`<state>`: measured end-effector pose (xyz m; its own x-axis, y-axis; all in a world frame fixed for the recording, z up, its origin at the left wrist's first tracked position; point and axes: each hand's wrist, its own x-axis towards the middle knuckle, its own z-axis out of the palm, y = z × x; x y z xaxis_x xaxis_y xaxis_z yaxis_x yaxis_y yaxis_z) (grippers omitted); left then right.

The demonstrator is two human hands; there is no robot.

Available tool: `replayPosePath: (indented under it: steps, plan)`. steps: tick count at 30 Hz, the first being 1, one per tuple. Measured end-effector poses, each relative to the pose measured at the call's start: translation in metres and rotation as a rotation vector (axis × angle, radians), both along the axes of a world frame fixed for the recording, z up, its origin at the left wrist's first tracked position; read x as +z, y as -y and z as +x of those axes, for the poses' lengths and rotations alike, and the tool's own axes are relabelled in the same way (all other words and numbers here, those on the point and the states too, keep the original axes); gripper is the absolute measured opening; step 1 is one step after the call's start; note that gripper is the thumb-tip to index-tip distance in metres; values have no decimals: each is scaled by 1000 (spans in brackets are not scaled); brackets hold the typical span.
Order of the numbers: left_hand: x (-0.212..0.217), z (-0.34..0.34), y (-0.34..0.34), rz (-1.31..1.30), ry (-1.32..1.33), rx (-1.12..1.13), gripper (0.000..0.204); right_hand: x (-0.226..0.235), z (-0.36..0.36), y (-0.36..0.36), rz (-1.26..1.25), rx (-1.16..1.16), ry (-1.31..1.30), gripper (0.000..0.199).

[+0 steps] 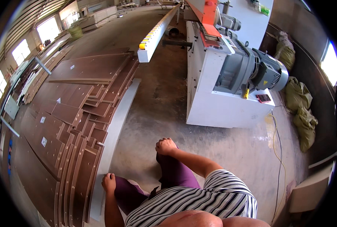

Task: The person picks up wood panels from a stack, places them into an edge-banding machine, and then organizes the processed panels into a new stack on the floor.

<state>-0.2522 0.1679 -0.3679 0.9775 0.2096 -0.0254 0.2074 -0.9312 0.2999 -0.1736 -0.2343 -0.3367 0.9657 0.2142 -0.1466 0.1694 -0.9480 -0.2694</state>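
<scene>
The concrete floor [164, 98] carries everything here. The largest item on it is the spread of dark brown panels [73, 113], lying flat in overlapping stacks along the floor's left side, several bearing small white labels. Along the right edge of that spread lies a long pale grey board [117, 121], flat on the floor and touching the brown stacks.

Across the floor, toward its far right, stands a white machine [214, 90] with a grey motor [251, 68] mounted on top and an orange part [208, 15] at its far end. A long white roller rail [157, 32] with yellow rollers runs away from me just left of it. Olive green sacks [303, 109] sit against the dark wall at the floor's right edge, and a yellow cable [276, 140] trails over the floor near them. A small red device [263, 98] rests on the machine's near corner.

My left hand [108, 182] is down at the near end of the pale grey board, fingers curled, close beside the board's edge; I cannot tell whether it touches it. My right hand [165, 146] is closed in a loose fist over my knee, holding nothing visible, well apart from the board.
</scene>
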Motion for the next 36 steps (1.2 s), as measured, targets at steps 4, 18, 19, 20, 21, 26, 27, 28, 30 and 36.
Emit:
replayPosePath:
  steps: [4,18,19,20,21,26,27,28,30,36]
  plan:
    - [2,3,2,2,-10,11,31,-1,0,1,14,-18,-22,32]
    - [6,0,2,-16,-29,49,33,8,-1,-5,12,-40,-34,46]
    - [8,1,3,-15,-31,54,33,10,-1,-5,7,-41,-39,46]
    - [9,1,4,-13,-33,59,33,13,-2,-5,3,-41,-45,46]
    - [8,0,4,-9,-37,59,33,14,-2,-5,-2,-41,-50,46]
    - [7,2,3,-2,-48,54,34,4,-1,-3,11,-42,-22,46]
    - [5,2,2,-2,-42,53,34,3,-1,-3,11,-43,-20,46]
    - [4,2,1,-2,-37,51,34,4,-1,-3,14,-44,-18,46]
    - [3,2,1,-6,-29,52,33,5,-2,-2,20,-49,-13,46]
    - [0,2,-3,-29,-2,21,32,3,-1,-3,53,-83,-26,46]
